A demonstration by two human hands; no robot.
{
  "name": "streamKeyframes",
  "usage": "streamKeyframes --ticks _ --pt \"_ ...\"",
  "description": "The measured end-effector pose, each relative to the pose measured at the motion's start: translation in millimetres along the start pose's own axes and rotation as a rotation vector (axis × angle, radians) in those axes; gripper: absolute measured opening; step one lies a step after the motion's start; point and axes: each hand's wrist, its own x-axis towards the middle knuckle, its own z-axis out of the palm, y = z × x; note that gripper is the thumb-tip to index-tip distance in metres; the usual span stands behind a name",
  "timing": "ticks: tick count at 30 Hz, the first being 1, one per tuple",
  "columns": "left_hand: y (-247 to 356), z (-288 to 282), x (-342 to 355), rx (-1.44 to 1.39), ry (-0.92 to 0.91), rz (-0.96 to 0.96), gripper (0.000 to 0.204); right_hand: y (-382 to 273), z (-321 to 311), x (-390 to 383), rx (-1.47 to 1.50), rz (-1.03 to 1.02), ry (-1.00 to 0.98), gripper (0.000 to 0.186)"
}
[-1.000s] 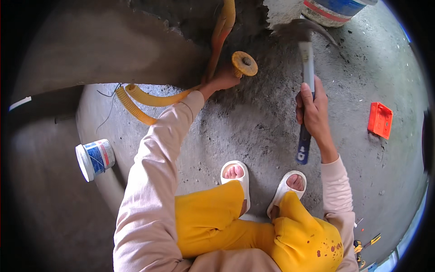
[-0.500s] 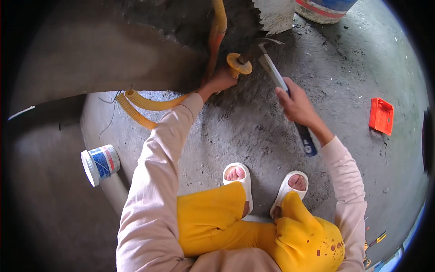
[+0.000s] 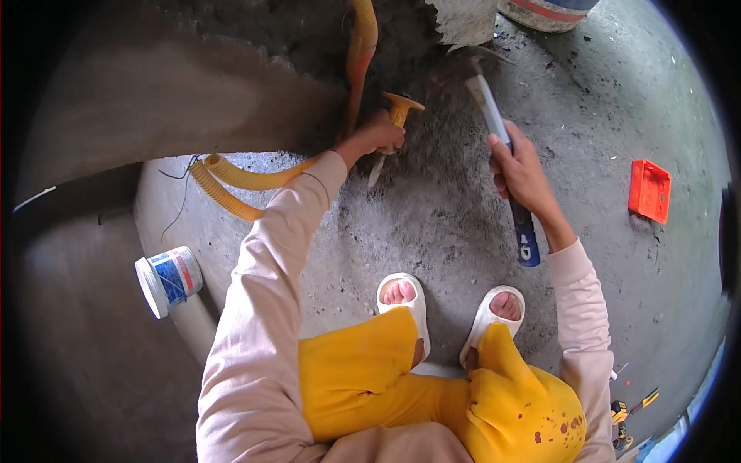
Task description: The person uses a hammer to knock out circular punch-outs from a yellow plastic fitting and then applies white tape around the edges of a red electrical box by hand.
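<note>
My left hand (image 3: 378, 133) is wrapped round a chisel (image 3: 400, 108) with a yellow mushroom-shaped hand guard. The guard sticks out above my fist, and a pale metal end points down below it. Closed around a claw hammer (image 3: 488, 104) is my right hand (image 3: 520, 171); the blue butt of the handle shows under it. The hammer's head is up and to the right of the chisel, apart from it, and slightly blurred. Dark rough wall surface lies behind the chisel.
Yellow corrugated conduit (image 3: 258, 177) runs past my left wrist, and another length hangs from the wall (image 3: 360, 62). An orange box (image 3: 650, 191) lies on the floor at right. A small bucket (image 3: 170, 279) is at left, a larger bucket (image 3: 548, 14) at far right. Tools (image 3: 621, 424) lie lower right.
The hammer has moved right, away from the chisel. The chisel has tilted in my left hand, so its guard shows edge-on and its pale end is now plainly visible.
</note>
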Motion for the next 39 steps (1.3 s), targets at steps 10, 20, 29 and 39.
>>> streamKeyframes --ticks 10,20,29,39 --pt "-56 -13 -1 0.053 0.300 0.476 0.027 7 -10 -26 0.113 -0.063 -0.018 0.035" --pt "-48 -19 -25 -0.156 0.307 0.557 0.032 4 -6 -42 0.060 -0.084 -0.037 0.039" --pt "-68 -26 -34 -0.625 -0.009 0.367 0.041 3 -7 -55 0.077 -0.123 -0.020 0.039" --pt "-8 -62 -77 -0.266 0.114 0.503 0.024 6 -5 -64 0.009 -0.181 0.061 0.039"
